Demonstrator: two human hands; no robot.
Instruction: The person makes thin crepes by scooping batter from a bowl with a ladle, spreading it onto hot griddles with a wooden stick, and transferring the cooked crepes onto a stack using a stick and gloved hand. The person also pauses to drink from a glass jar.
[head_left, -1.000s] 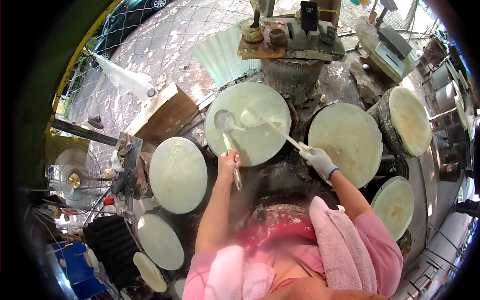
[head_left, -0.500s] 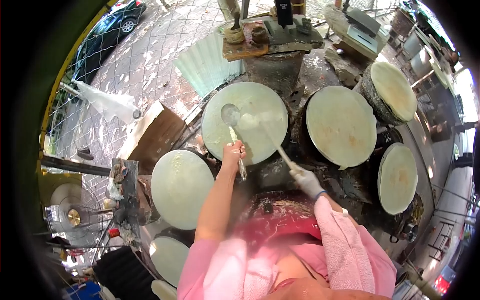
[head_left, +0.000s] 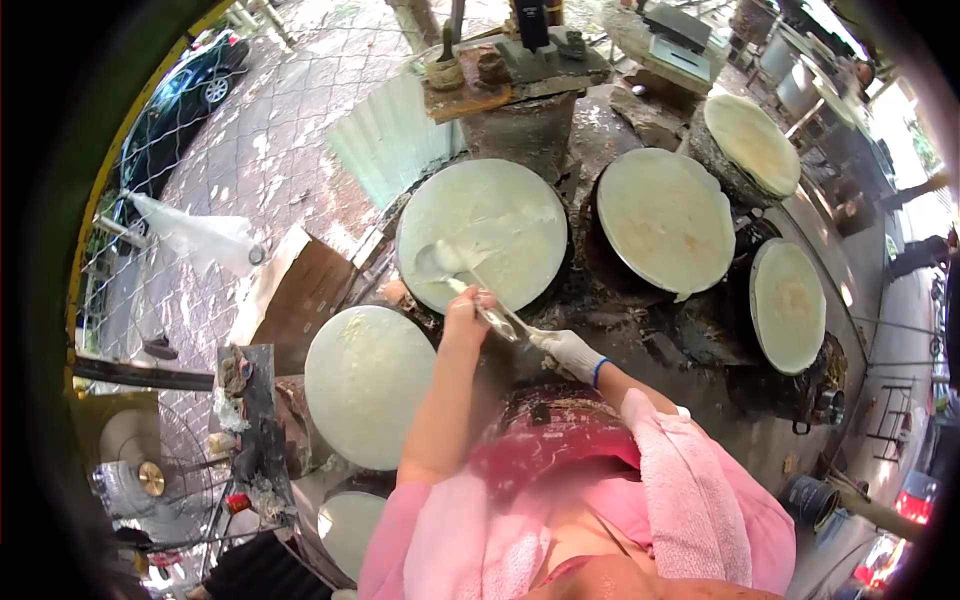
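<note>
A ladle (head_left: pixel 432 264) is gripped in my left hand (head_left: pixel 465 314), its bowl over the near-left part of a round griddle (head_left: pixel 510 205) coated with pale batter. My right hand (head_left: pixel 568 353), in a white glove with a blue cuff, is closed on a long-handled scraper (head_left: pixel 497 296). The scraper's tip, with pale batter on it, is at the ladle's bowl; whether they touch is hard to tell. The two handles cross close to my left hand. To the left of my left forearm lies another round griddle (head_left: pixel 365 385) with a pale sheet on it.
More pale round sheets lie on griddles to the right: a large one (head_left: pixel 665 222), one behind it (head_left: pixel 752 145), and one nearer (head_left: pixel 788 305). A cardboard box (head_left: pixel 305 300) and wire fence (head_left: pixel 270 130) stand left, a fan (head_left: pixel 150 475) lower left. A cluttered stand (head_left: pixel 520 85) is behind.
The scraper has drawn back from the griddle's middle to the ladle, and my gloved right hand has moved left. The ladle has moved down and left. The whole view has shifted slightly.
</note>
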